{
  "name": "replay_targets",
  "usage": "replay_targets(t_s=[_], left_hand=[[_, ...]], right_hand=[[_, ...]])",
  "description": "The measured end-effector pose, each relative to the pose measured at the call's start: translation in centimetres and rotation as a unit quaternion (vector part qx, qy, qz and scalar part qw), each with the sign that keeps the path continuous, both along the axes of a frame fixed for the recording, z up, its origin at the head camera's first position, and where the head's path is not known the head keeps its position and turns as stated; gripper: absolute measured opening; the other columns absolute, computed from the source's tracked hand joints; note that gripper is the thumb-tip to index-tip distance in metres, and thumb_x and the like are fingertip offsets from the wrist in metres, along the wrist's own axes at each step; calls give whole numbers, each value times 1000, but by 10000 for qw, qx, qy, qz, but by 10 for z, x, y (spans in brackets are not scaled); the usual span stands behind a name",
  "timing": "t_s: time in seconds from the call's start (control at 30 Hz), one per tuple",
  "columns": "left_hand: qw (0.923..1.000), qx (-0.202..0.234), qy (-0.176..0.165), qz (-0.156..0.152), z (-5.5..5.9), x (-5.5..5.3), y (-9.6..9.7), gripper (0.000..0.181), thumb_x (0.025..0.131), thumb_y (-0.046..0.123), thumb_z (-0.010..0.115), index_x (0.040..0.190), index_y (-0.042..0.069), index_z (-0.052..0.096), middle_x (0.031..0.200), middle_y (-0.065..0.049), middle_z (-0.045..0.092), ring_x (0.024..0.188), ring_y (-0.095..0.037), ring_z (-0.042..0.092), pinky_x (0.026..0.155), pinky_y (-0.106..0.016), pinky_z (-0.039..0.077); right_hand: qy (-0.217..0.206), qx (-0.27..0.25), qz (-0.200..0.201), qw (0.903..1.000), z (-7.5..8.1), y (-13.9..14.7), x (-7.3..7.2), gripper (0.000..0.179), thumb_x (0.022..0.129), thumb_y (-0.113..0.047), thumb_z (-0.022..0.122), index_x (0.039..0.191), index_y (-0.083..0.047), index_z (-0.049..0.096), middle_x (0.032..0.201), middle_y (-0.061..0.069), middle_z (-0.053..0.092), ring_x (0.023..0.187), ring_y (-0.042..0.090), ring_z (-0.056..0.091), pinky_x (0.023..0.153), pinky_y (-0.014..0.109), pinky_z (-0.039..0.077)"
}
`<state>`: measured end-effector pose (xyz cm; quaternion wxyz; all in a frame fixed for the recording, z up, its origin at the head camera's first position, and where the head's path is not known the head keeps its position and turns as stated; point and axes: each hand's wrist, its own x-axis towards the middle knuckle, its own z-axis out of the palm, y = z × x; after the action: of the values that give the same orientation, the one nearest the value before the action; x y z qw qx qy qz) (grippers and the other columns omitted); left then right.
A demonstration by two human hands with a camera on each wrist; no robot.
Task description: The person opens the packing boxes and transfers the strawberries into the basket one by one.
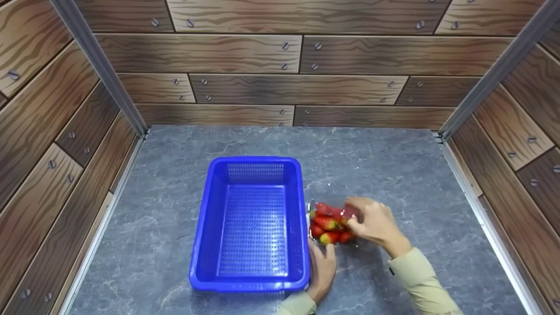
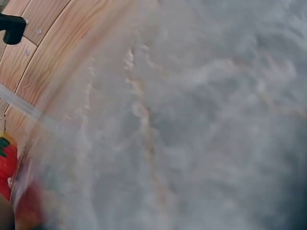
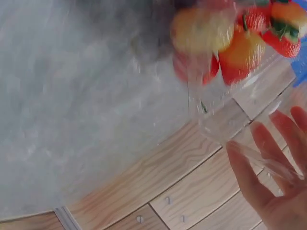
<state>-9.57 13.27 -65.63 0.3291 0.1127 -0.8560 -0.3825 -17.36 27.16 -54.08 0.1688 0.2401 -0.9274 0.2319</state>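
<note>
A clear plastic box of red strawberries (image 1: 327, 224) lies on the grey surface, right against the right side of a blue perforated basket (image 1: 202, 227) with nothing in it. My right hand (image 1: 356, 217) grips the box from its right side, fingers curled over the top. My left hand (image 1: 322, 251) lies at the box's near edge by the basket's front right corner, fingers straight and touching the plastic. The right wrist view shows the strawberries (image 3: 235, 43) up close, blurred, with the left hand's straight fingers (image 3: 268, 177) on the clear plastic (image 3: 225, 124). Strawberries (image 2: 5, 163) peek in at the left wrist view's edge.
Wood-patterned walls (image 1: 297, 87) close in the grey stone-look surface (image 1: 385, 170) at the back and on both sides, with metal strips in the corners. Bare surface lies behind and to the right of the basket. The left wrist view is heavily blurred.
</note>
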Motion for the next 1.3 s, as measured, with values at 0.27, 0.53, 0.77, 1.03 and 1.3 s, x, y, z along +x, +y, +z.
replay_targets(t_s=[0.27,0.53,0.77,1.03,1.3], left_hand=[[9758,1909,-583,-897,2,1,2,73,89,13,59,144,-19,24,150,-37,28,140,-45,25,114,-12,-6],[9688,2254,-630,-819,2,1,2,67,99,19,55,147,-17,23,154,-34,26,146,-35,17,114,-11,-5],[9777,1838,-657,-773,3,4,0,67,99,21,55,145,-17,25,151,-36,28,144,-40,21,114,-12,-8],[9894,1233,-457,-622,1,5,0,65,96,18,59,139,-21,31,145,-39,34,141,-38,26,115,-14,-7],[9810,1625,-816,-673,3,7,-4,72,95,27,61,145,-13,28,149,-32,34,140,-43,29,120,-24,2]], right_hand=[[-31,208,-15,9998,4,4,-7,40,71,-22,67,107,-9,76,106,11,74,94,35,70,67,52,58],[-432,163,-80,9989,21,9,-14,38,74,-17,68,111,-11,76,108,8,74,98,32,69,72,52,58],[-191,-547,-492,9971,33,16,-27,29,80,-10,70,108,-9,76,106,11,74,86,32,70,68,49,58],[661,-1689,-311,9829,26,18,-47,34,82,12,65,114,2,71,114,15,71,98,30,68,77,21,57],[168,-1940,-249,9805,12,15,-49,55,88,15,54,141,4,48,152,25,35,130,43,45,96,58,48]])
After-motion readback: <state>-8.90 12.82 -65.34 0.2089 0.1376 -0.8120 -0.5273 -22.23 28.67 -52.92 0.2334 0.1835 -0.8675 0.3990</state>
